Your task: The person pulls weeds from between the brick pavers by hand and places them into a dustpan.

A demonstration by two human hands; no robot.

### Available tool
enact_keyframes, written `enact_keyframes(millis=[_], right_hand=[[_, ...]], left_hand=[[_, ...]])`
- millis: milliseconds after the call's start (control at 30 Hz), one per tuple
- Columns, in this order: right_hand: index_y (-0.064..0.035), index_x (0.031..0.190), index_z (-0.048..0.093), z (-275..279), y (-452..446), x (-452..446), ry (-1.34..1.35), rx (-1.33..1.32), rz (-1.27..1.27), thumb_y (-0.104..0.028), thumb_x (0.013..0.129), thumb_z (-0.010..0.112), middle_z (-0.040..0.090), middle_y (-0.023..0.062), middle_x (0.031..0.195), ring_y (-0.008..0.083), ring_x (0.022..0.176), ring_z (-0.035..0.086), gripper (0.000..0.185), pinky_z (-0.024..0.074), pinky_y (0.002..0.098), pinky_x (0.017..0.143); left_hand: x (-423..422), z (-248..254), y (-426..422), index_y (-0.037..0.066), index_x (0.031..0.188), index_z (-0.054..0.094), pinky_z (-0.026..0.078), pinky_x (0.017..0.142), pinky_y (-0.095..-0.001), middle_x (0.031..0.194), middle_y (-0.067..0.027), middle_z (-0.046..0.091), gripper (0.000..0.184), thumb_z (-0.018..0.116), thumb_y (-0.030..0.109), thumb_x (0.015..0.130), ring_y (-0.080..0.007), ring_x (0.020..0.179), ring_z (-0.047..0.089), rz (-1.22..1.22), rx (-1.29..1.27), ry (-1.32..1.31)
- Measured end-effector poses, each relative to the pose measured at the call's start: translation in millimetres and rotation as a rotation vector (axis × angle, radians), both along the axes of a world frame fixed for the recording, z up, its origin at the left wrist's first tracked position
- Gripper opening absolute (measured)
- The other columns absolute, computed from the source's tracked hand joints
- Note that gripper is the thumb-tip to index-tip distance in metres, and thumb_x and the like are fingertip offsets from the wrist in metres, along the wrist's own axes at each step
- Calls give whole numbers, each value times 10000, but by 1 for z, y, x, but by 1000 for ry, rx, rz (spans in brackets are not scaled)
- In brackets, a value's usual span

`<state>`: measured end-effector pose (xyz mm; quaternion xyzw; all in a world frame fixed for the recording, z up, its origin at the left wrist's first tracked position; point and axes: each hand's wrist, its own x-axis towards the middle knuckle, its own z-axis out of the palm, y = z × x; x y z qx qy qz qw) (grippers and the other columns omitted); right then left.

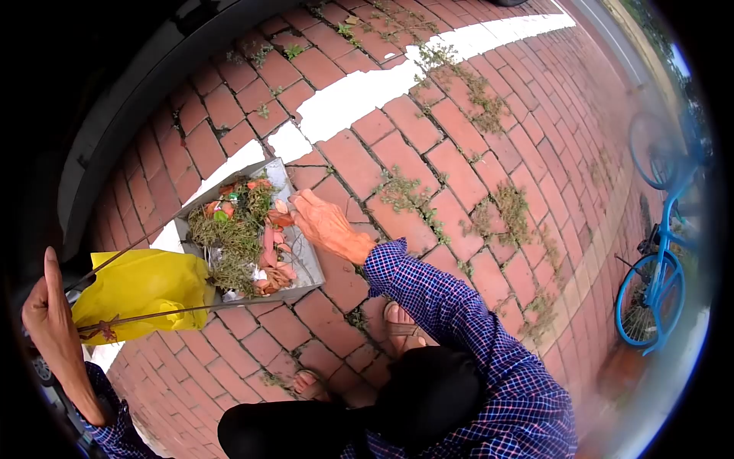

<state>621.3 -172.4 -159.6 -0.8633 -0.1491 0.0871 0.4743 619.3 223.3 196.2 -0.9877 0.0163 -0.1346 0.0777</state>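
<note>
My dark-trousered knees [279,428] are nearest, with a sandalled foot [403,333] and a second sandal [310,384] on the brick pavement [397,222] just past them. My checked sleeve [474,329] runs out to my right hand [330,226], which is at the middle of the right edge of the metal pan [310,268]. Its fingers are drawn narrow, the tips bent together beside a dry leaf [281,207]; I can't tell whether they pinch it.

My left hand [60,321] is well off the pan's left edge, where two thin rods [183,310] reach it from the pan. The thumb points straight up; the other fingers are mostly hidden, so I can't tell how tightly they close.

The pan rests on the bricks. Pulled weeds [225,237] heap over its left side, and reddish-brown leaves [271,256] lie along the right edge down to the near right corner. A bright green scrap [221,216] shows toward the far left corner. A yellow bag [141,287] meets the left edge, the lower rod crossing over it.

Beyond the pan, a white painted line [367,96] crosses the pavement, small weeds [505,210] sprout between bricks, and a blue bicycle [668,214] stands far to the right.
</note>
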Motion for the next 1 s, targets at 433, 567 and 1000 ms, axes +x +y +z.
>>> enact_keyframes(millis=[433,567,1000], right_hand=[[50,1399,527,-100,-175,-35,-441,-963,1,-207,1020,505,526,178,1427,309,1301,503,458,443,442,1004],[68,1370,552,-102,-184,-33,-447,-1048,19,-194,979,518,572,192,1292,286,1107,540,472,468,381,866],[20,1156,659,-58,-148,9,90,-1291,331,-90,896,618,642,159,1061,284,1002,643,285,518,452,730]], left_hand=[[18,-19,-64,144,1233,741,541,625,-222,1016,-88,722,266,599,286,1060,-108,820,703,-264,58,-126],[-29,-15,-41,76,1360,626,587,958,-400,1301,-177,674,322,607,124,1042,-318,1222,647,-239,179,-205],[-222,-178,-56,-65,959,640,480,714,-437,838,-197,631,241,604,162,1029,-324,739,573,500,-643,374]])
